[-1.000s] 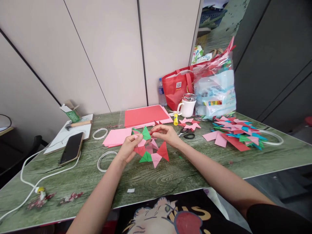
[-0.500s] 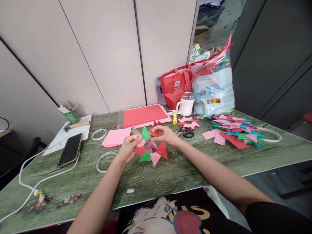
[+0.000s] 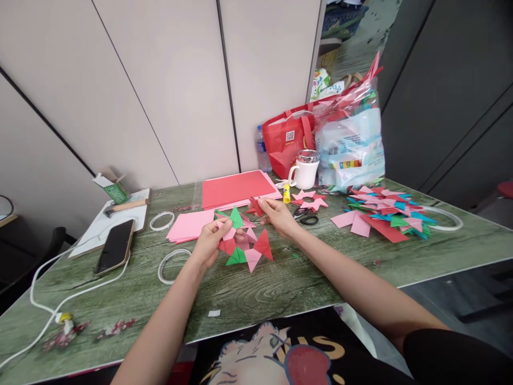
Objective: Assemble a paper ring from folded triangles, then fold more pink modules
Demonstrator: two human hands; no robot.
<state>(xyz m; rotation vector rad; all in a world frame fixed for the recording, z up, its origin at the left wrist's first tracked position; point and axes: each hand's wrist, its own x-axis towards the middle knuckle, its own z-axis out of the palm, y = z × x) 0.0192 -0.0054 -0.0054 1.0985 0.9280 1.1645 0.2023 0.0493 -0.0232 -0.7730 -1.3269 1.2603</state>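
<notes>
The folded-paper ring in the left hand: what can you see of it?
The folded-paper ring is made of creased pink, red and green pieces, with triangular points jutting outward around an open middle. The grip of the left hand pinches its left side, hiding part of it. It is held over the green, wood-patterned table; whether its lower edge touches is unclear. So is whether the red piece in the right hand joins it.

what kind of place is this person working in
Probably a home or small-room craft table rather than a factory: stacked pink paper, a yellow glue stick and black-handled scissors share the tabletop with a white lidded mug.
</notes>
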